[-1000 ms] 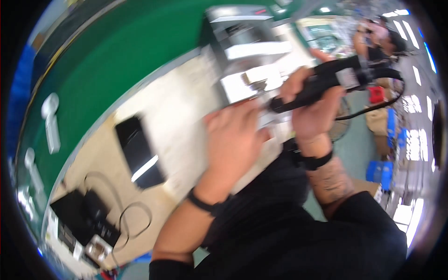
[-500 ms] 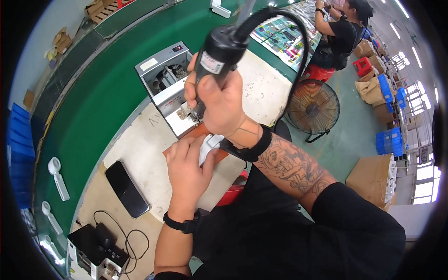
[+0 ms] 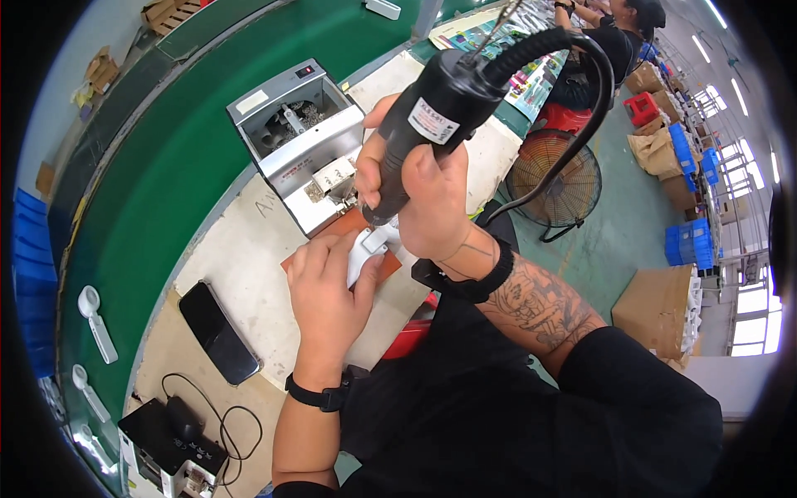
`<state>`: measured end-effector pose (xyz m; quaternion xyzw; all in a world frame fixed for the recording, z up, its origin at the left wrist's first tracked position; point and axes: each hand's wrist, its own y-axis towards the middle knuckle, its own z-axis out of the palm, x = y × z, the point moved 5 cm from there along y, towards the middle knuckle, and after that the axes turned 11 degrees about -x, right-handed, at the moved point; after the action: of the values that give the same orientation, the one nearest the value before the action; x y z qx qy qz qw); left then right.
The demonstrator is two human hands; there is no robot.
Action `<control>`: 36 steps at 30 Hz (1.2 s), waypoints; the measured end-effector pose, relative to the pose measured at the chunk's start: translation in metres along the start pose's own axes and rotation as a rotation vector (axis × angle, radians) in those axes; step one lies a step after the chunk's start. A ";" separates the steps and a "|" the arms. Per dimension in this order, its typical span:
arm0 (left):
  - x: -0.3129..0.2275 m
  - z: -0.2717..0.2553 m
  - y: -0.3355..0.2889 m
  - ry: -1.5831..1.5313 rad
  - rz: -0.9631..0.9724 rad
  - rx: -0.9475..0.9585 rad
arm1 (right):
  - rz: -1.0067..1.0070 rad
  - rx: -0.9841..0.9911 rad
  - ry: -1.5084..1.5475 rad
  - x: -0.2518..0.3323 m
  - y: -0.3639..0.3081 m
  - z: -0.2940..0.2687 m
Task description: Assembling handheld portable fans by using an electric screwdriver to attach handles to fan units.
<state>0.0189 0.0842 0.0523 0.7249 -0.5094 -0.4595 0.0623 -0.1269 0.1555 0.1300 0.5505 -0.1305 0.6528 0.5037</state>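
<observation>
My right hand (image 3: 427, 187) is closed round a black electric screwdriver (image 3: 436, 116), held tilted, with a thick black cable rising from its top. Its lower end points down at a white plastic part (image 3: 365, 253); whether the bit touches it I cannot tell. Fingers and thumb of my left hand (image 3: 328, 286) grip that part over an orange-brown mat (image 3: 340, 226). Just beyond the hands stands a grey screw feeder (image 3: 290, 137), its open top showing small screws inside.
A dark phone (image 3: 220, 332) lies on the bench to the left, beyond it a black device (image 3: 170, 444) with a cable. White handled pieces (image 3: 98, 324) rest on the green conveyor (image 3: 141, 249). A floor fan (image 3: 554, 178) stands right; a co-worker (image 3: 614, 50) sits at the far right.
The screwdriver has moved right and nearer, from beside the feeder's outlet to over the white part, and leans more to the right. My left hand keeps hold of the part.
</observation>
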 end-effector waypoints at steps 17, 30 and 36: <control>0.005 0.004 0.004 -0.012 -0.014 -0.009 | -0.028 -0.045 -0.112 0.001 0.003 -0.005; 0.004 0.000 0.005 -0.069 -0.017 -0.025 | -0.007 -0.085 -0.088 0.007 -0.024 0.005; 0.007 -0.001 0.003 -0.103 -0.030 -0.041 | 0.025 -0.067 -0.081 0.013 -0.030 0.016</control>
<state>0.0175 0.0765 0.0504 0.7065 -0.4914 -0.5073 0.0439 -0.0920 0.1645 0.1350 0.5577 -0.1792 0.6315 0.5080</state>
